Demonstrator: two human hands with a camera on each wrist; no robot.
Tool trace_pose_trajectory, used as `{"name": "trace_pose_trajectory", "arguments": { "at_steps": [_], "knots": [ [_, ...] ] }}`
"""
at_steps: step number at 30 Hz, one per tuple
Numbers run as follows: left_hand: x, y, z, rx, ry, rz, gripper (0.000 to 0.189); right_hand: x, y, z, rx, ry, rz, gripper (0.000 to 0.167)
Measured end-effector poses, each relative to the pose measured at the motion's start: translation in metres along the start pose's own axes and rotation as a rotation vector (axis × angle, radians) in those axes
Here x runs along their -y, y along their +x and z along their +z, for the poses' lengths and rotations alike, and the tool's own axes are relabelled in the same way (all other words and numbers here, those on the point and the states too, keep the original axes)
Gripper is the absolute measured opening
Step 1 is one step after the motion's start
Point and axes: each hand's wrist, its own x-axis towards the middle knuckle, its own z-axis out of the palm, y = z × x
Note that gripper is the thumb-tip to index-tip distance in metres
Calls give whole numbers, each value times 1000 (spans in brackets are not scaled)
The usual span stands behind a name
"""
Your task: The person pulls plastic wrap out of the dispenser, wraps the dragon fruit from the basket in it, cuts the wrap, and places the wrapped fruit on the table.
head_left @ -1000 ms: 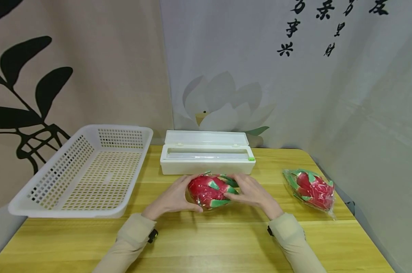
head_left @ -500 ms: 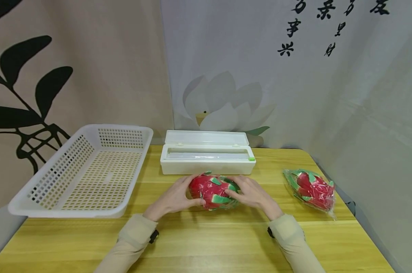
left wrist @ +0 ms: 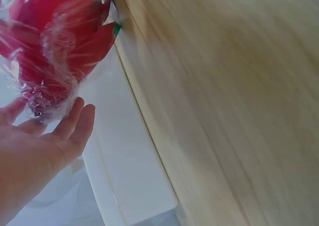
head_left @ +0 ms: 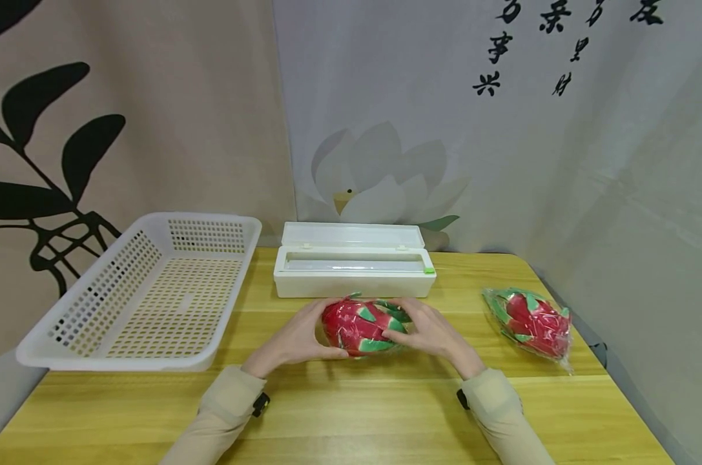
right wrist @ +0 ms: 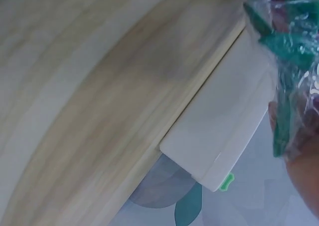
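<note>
A red dragon fruit (head_left: 356, 327) with green scales, wrapped in clear film, is held between my two hands in the middle of the table. My left hand (head_left: 297, 336) grips its left end, thumb in front and fingers behind. In the left wrist view, crumpled film (left wrist: 50, 104) bunches at that end, close to the fingers. The right hand (head_left: 429, 332) holds the green-tipped end, its thumb across the front. The right wrist view shows only part of that hand, beside film-covered green scales (right wrist: 291, 51). A second wrapped dragon fruit (head_left: 533, 323) lies at the right.
Behind the held fruit stands a white cling film box (head_left: 353, 284), lid raised, a roll inside and a green piece at its right end. A white perforated basket (head_left: 205, 358) sits at the left. The wooden table (head_left: 351, 413) ends at a curtain (head_left: 385, 77) behind.
The dragon fruit turns slightly between the hands: its green scales and the thumbs shift a little against each other. The box, basket and second dragon fruit stay where they were.
</note>
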Motion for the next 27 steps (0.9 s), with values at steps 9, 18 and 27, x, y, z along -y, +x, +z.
{"name": "trace_pose_trajectory", "arguments": {
  "at_steps": [9, 18, 27],
  "knots": [
    [6, 0, 2, 8, 56, 39, 109, 5, 4, 3, -145, -169, -128, 73],
    [12, -1, 3, 17, 65, 102, 114, 9, 0, 9, -261, -267, -209, 78],
    [7, 0, 3, 7, 83, 89, 104, 6, -2, 20, -227, -392, -203, 83]
  ]
}}
